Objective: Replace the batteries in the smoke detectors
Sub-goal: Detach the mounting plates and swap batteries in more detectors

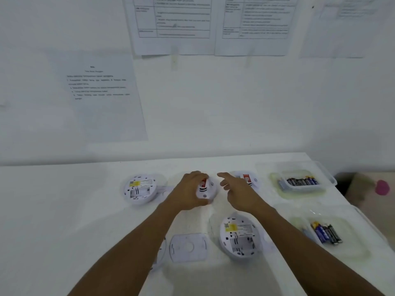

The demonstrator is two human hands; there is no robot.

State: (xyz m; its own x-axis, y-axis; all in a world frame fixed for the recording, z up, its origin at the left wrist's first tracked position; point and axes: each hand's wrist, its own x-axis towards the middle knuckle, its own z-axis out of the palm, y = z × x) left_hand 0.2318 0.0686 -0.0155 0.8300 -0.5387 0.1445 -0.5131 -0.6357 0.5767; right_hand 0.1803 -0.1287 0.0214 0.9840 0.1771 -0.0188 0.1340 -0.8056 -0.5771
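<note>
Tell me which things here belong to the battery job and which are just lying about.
For the job: detector in left hand, three other detectors, two battery tubs, backplate.
Lying about: wall papers, pink object.

The smoke detectors [239,236] are smooth white plastic, the table [64,210] matt, the trays [328,175] clear plastic (batteries [301,181] glossy).

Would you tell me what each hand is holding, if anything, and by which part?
The left hand grips the middle smoke detector by its left rim; the right hand holds nothing.
</note>
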